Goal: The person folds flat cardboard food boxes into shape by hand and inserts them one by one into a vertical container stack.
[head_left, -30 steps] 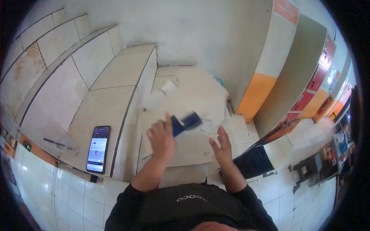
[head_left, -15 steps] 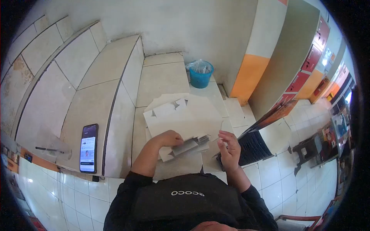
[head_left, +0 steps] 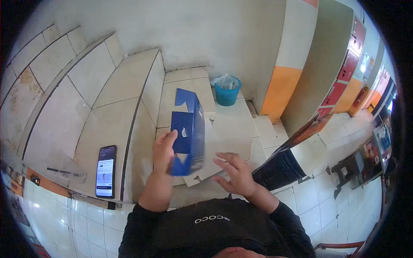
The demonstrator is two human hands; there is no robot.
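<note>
A blue cardboard piece (head_left: 184, 133) with cut-out flaps stands upright in front of me, partly blurred. My left hand (head_left: 164, 150) holds it by its left side, thumb against the blue face. To the right of the blue piece, my right hand (head_left: 234, 174) is open with its fingers spread, and nothing is in it. Flat white card sheets (head_left: 232, 137) lie on the tiled surface behind and beneath my hands, partly covered by the blue piece.
A phone (head_left: 105, 172) with a lit screen lies on the raised tiled ledge (head_left: 116, 120) at the left, near a clear cup (head_left: 71, 172). Behind the sheets stands a blue bucket (head_left: 227, 94) with plastic in it. A black-sided stack (head_left: 279, 170) is at right.
My left hand has raised the cardboard piece upright, its blue side now showing. My right hand has moved left and spread its fingers. The view has shifted slightly.
</note>
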